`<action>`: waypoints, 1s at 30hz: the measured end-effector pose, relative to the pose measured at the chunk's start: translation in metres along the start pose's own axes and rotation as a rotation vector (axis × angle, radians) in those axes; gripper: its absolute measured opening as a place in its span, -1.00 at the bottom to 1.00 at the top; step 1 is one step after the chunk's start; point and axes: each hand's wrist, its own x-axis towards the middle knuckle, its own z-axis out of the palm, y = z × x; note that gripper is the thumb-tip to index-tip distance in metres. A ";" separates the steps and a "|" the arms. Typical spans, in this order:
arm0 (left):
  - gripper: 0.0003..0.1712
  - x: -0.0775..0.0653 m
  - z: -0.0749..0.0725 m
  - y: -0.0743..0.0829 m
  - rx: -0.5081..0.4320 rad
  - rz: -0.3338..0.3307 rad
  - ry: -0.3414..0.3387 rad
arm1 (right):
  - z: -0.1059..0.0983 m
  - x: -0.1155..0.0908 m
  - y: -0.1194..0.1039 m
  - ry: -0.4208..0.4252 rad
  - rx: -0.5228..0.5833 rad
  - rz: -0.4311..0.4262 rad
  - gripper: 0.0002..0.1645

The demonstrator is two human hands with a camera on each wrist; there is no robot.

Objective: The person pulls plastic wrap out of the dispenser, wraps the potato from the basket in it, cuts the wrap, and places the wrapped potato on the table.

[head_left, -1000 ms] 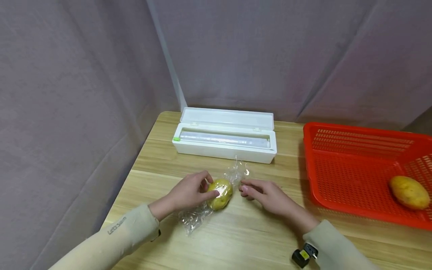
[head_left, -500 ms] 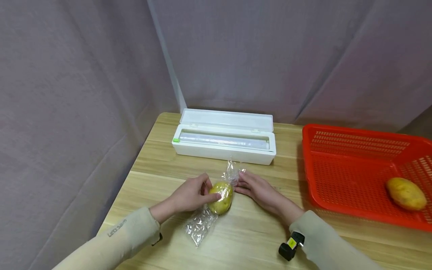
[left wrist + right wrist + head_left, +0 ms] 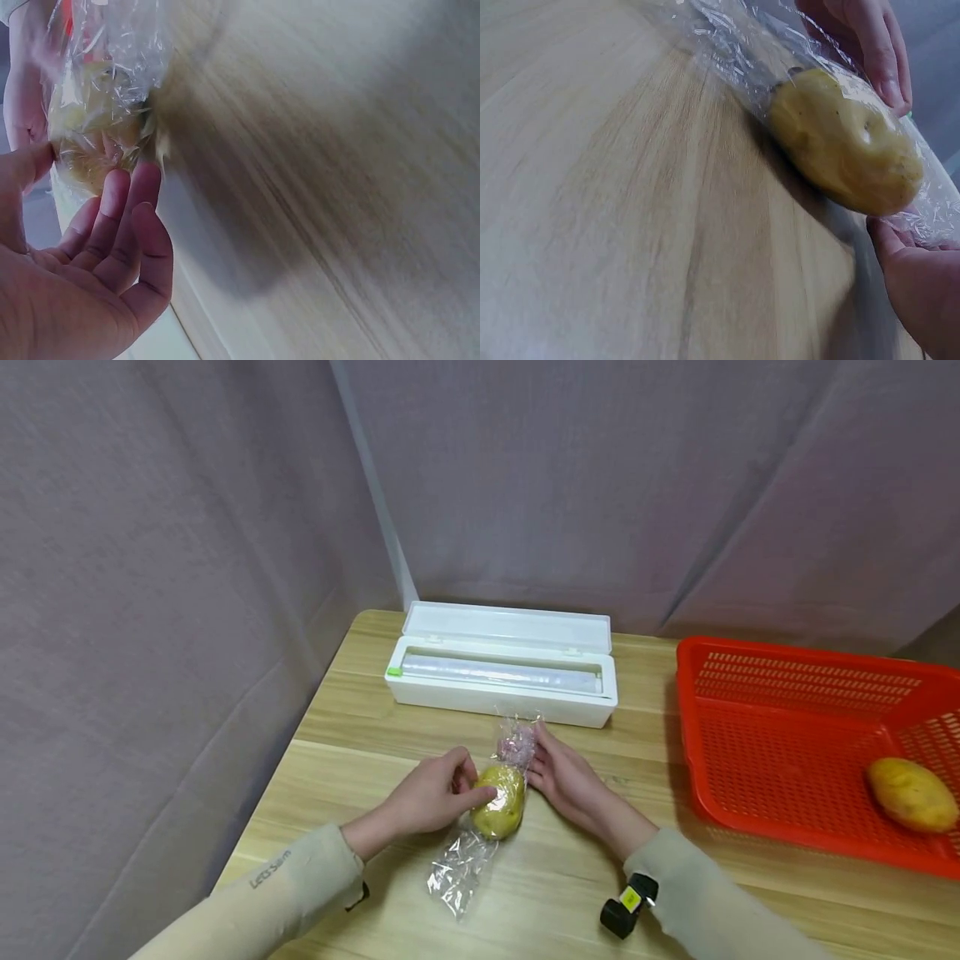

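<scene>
A yellow potato (image 3: pixel 499 802) in clear plastic wrap (image 3: pixel 459 870) lies between the hands on the table. My left hand (image 3: pixel 433 793) holds the potato from its left, thumb on top and fingertips against its side; in the left wrist view the thumb and fingers (image 3: pixel 116 196) stand on either side of it. At the potato's far end my right hand (image 3: pixel 572 781) has its fingers reaching under the gathered wrap (image 3: pixel 516 745), seen pinkish through the film. In the right wrist view, the right hand (image 3: pixel 926 281) touches near the potato's end. Loose wrap trails toward the table's front.
Behind the hands, a white wrap dispenser (image 3: pixel 502 700) stands with its lid raised and a roll of film (image 3: pixel 498 673) inside. To the right is a red plastic basket (image 3: pixel 750 827) with another potato (image 3: pixel 912 794) in it. Grey curtains (image 3: pixel 540 485) hang at the back and left.
The right hand has moved left and turned, its fingers now under the far wrap. The wrapped potato has shifted slightly right and nearer, and the loose wrap tail stretches further out.
</scene>
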 end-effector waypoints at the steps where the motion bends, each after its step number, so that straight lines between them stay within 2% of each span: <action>1: -0.65 0.000 0.001 0.000 -0.003 -0.006 0.002 | 0.001 0.001 0.000 0.005 0.008 -0.001 -0.07; 7: -0.62 0.001 0.004 -0.002 -0.023 -0.032 0.028 | 0.006 0.003 -0.003 -0.002 0.015 -0.016 -0.01; 15: -0.60 0.001 0.008 -0.003 -0.052 -0.049 0.050 | 0.009 -0.001 -0.001 -0.026 -0.098 -0.072 0.04; 22: -0.61 0.001 0.010 -0.003 -0.063 -0.062 0.068 | 0.010 -0.009 0.001 -0.067 -0.377 -0.172 -0.02; 30: -0.61 -0.001 0.014 -0.003 -0.075 -0.082 0.089 | 0.003 -0.018 0.010 -0.093 -0.785 -0.404 -0.31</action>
